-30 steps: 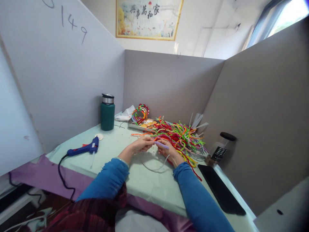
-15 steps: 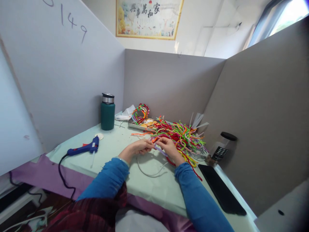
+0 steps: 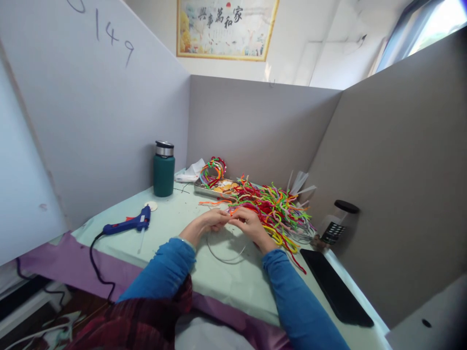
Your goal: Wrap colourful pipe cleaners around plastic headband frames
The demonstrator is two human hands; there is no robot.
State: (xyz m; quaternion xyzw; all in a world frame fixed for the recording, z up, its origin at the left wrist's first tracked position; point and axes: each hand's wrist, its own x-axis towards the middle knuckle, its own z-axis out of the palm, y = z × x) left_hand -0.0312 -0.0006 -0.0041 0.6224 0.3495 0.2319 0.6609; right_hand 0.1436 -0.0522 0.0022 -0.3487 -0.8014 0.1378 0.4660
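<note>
My left hand and my right hand meet fingertip to fingertip over the middle of the table, both closed in a pinch. Between them is a lavender pipe cleaner, now almost wholly hidden by the fingers. Below the hands curves a thin grey wire; whether its ends are held or lie on the table I cannot tell. Just beyond my fingers spreads a big tangled pile of coloured pipe cleaners, mostly red, green and orange.
A metal tray holds small pieces, with a ring of coloured pipe cleaners on it. To the left are a green bottle and a blue glue gun with its cord. A black phone-like slab and a clear jar are at right.
My right hand has shifted slightly left, and its fingers have closed against my left hand's. The lavender strip that showed beneath the right hand is now covered.
</note>
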